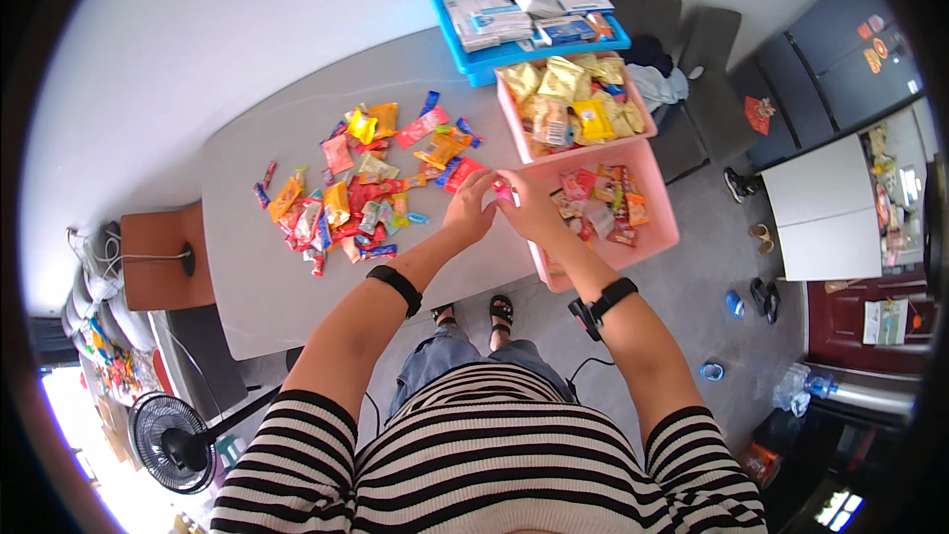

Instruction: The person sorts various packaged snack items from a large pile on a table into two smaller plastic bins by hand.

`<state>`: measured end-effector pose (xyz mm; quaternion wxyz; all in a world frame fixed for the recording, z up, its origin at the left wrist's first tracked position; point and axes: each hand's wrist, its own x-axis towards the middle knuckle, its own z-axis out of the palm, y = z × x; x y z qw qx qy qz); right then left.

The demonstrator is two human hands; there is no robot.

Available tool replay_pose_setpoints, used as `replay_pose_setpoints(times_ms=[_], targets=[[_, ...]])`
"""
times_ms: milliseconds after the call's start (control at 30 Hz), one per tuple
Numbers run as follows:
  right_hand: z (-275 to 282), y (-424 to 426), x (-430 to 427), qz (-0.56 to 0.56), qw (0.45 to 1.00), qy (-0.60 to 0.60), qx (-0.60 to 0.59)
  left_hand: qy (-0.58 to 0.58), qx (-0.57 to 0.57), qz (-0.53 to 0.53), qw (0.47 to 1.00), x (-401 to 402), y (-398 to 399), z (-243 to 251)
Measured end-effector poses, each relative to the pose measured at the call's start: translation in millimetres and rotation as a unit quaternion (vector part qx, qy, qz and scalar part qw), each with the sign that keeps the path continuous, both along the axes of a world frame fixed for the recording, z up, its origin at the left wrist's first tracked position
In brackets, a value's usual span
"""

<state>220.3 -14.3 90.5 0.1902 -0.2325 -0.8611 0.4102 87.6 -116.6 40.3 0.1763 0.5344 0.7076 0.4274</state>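
Note:
My left hand [470, 206] and my right hand [528, 209] meet at the left edge of a pink plastic bin [663, 231]. Between their fingertips is a small pink wrapped snack [503, 190], partly covered by the fingers. The bin holds assorted wrapped snacks [599, 216]. To the left, a loose pile of wrapped candies [337, 204] in red, orange, yellow and blue is spread on the grey table [252, 297]. A red packet [463, 172] lies just beside my left hand.
A second pink bin [519, 135] with cream packets adjoins the first. Behind it stands a blue tray [463, 55] of small boxes. Dark chairs [715, 111] are at the right, a brown chair [159, 259] at the table's left end, and a black fan [182, 445] at lower left.

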Motion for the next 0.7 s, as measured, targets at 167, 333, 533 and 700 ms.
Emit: replay_pose_setpoints(times_ms=[167, 333, 533, 700], targets=[[-46, -25, -72, -0.069, 0.937, -0.339, 0.04, 0.063, -0.144, 0.017, 0.988, -52, -36, -8], [-101, -17, -79, -0.145, 0.899, -0.4, 0.106, 0.081, -0.237, -0.055, 0.967, -79, -24, -27], [-126, -29, -84, -0.177, 0.94, -0.281, 0.081, 0.289, -0.249, -0.091, 0.92, -75, 9, -47], [-139, -34, -82, -0.177, 0.939, -0.28, 0.096, 0.309, -0.196, -0.076, 0.927, -75, 8, -62]])
